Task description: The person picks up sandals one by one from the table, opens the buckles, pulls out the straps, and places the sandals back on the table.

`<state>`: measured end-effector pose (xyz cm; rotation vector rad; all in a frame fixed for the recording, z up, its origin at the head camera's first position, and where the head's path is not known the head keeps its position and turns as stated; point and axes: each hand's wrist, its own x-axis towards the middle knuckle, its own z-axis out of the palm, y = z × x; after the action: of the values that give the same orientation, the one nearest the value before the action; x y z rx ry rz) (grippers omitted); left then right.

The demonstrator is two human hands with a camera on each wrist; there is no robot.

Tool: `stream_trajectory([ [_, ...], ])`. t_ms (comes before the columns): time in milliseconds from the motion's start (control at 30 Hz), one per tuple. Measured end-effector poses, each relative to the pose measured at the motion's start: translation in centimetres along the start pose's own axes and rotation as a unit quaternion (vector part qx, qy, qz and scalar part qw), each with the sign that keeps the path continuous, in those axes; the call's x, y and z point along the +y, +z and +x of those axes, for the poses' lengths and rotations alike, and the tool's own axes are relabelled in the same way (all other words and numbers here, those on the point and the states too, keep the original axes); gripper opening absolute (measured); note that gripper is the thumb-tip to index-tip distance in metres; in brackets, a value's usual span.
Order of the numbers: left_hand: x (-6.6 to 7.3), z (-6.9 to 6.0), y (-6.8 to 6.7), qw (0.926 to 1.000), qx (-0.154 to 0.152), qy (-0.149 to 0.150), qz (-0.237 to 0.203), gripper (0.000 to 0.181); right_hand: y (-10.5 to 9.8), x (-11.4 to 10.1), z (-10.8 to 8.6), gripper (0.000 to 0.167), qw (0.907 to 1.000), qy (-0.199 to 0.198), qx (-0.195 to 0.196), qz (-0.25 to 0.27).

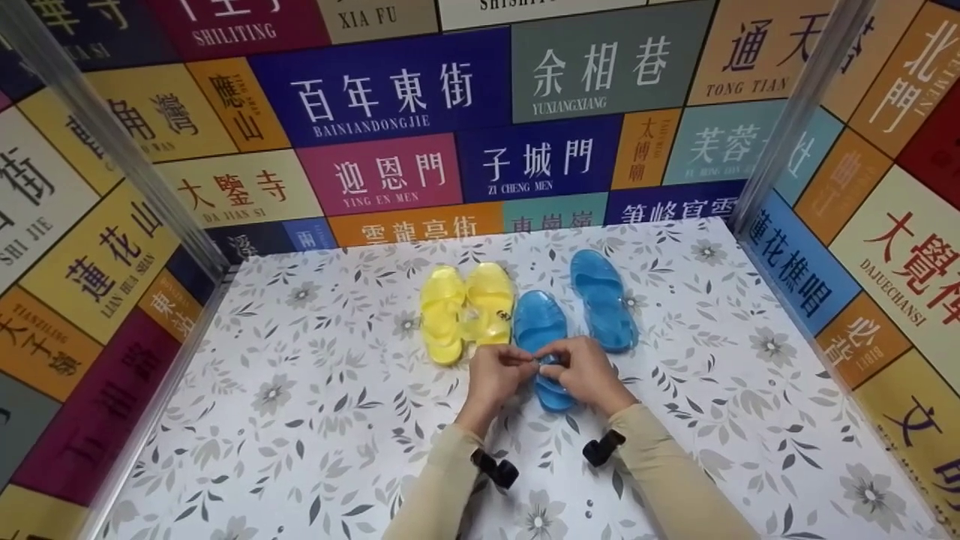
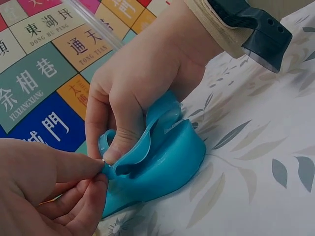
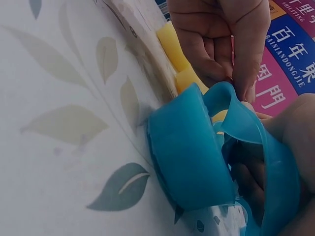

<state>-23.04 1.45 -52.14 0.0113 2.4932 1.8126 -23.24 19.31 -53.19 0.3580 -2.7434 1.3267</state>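
Note:
A blue jelly sandal (image 1: 540, 315) lies on the patterned tabletop between both hands, its toe pointing away. My left hand (image 1: 495, 379) pinches the end of its ankle strap at the sandal's left side. From the other side my right hand (image 1: 589, 371) pinches the same strap, the thumb pressed down near the strap's fastening in the left wrist view. Fingertips of the two hands nearly meet there and hide most of the fastening. The blue heel (image 3: 189, 152) stands on the surface in the right wrist view, with right fingers reaching inside the strap loop.
A second blue sandal (image 1: 604, 300) lies to the right, a little farther back. On the left, a pair of yellow sandals (image 1: 442, 315) sits side by side, close to the left hand. Behind the white leaf-patterned tabletop (image 1: 300, 450) rises a wall of coloured signs (image 1: 382, 97).

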Motion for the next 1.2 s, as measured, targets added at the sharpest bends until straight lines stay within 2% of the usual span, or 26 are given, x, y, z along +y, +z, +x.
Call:
stream_trajectory([
  [267,0.51,0.09,-0.08,0.9996,-0.013,-0.003,0.024,0.007,0.01,-0.24,0.08,0.02,0.9999,0.013,-0.008,-0.002],
  [533,0.59,0.28,0.01,0.9996,-0.026,0.001,0.006,0.007,0.03,-0.24,0.11,0.021,0.9999,0.009,-0.011,-0.007],
  [767,0.6,0.31,-0.15,0.9998,-0.01,0.008,0.018,0.006,-0.06,-0.2,0.14,0.022,0.9999,-0.007,-0.001,-0.009],
  [967,0.91,0.31,-0.07,0.9997,0.0,-0.005,0.024,0.004,0.0,-0.27,0.16,0.021,1.0,-0.005,0.004,-0.007],
  [1100,1.07,0.32,0.21,0.9998,-0.003,-0.013,0.013,0.002,0.03,-0.26,0.13,0.021,0.9999,-0.006,0.008,-0.006],
  [1200,0.99,0.3,0.4,0.9997,-0.005,-0.022,-0.012,0.003,0.04,-0.25,0.11,0.021,0.9999,-0.008,0.011,-0.007],
])
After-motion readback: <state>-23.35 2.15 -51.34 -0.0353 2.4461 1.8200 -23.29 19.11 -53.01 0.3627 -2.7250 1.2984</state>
